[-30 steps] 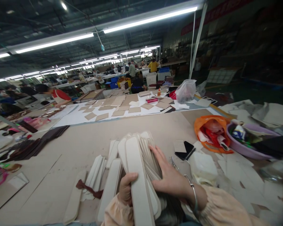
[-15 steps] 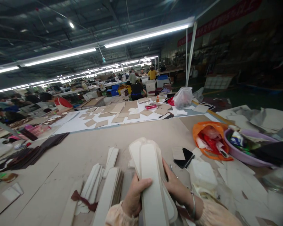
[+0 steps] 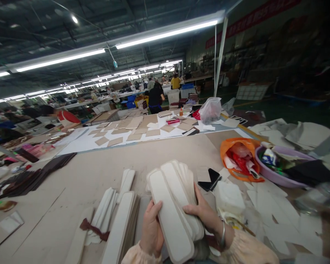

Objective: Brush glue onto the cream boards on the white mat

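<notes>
1. The counter stretches toward 12 o'clock.
2. A purple basin sits at 3 o'clock, with an orange bag just beside it.
3. A fanned stack of white strips is at 6 o'clock.
4. The left hand and right hand clamp the stack's two edges.
5. A black phone lies at the stack's 1 o'clock.

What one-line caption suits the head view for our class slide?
Left hand and right hand grip a fanned stack of white strips over a worktable strewn with similar piles.
</notes>
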`<state>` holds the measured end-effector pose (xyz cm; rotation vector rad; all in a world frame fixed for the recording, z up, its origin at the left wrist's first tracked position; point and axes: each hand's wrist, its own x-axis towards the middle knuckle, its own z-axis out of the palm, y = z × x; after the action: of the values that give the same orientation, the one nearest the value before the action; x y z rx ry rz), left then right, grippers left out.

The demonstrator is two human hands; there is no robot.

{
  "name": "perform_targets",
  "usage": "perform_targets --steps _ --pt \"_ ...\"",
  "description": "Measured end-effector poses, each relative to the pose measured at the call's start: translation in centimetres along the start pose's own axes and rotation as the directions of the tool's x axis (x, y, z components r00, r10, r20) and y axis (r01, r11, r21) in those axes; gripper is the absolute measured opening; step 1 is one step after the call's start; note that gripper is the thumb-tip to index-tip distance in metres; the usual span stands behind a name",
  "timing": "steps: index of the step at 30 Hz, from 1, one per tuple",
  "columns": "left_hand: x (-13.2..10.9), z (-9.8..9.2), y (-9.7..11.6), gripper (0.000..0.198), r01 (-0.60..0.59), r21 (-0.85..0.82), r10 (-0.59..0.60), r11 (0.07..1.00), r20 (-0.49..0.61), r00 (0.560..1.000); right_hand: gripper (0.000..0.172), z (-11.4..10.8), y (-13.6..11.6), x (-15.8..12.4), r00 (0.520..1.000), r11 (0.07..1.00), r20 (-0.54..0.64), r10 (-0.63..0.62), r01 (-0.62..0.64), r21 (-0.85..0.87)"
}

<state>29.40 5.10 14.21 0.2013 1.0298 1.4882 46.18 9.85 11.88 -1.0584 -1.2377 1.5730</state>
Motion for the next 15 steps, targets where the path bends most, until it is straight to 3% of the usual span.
perform_targets --steps 3,5,8,10,13,15 --pt "0.7 -1.5 1.2 0.017 -0.014 -0.046 0.010 0.999 -0.078 0.997 0.100 -1.4 0.9 0.7 0.995 0.971 0.050 0.092 -0.101 0.219" --pt "1.4 -3.1 3.4 0.014 -0.030 -0.017 0.028 0.999 -0.123 0.992 0.098 -2.5 1.2 1.2 0.986 0.939 0.072 0.150 -0.165 0.303" --pt "2.9 -6.4 8.9 0.014 -0.083 0.101 0.099 0.991 -0.165 0.981 0.092 -4.2 1.2 1.7 0.981 0.922 0.039 0.189 -0.191 0.336" --pt "4.1 -8.8 13.5 0.013 -0.156 0.235 0.191 0.959 -0.133 0.972 0.089 -5.1 1.1 2.0 0.978 0.922 0.003 0.208 -0.198 0.333" --pt "6.4 -12.4 19.8 0.017 -0.227 0.504 0.297 0.834 -0.062 0.953 0.088 -6.0 1.5 2.3 0.967 0.923 -0.050 0.249 -0.221 0.313" --pt "8.7 -14.7 22.6 0.017 -0.211 0.584 0.325 0.784 -0.096 0.941 0.089 -6.2 2.2 2.4 0.950 0.924 -0.098 0.296 -0.258 0.282"
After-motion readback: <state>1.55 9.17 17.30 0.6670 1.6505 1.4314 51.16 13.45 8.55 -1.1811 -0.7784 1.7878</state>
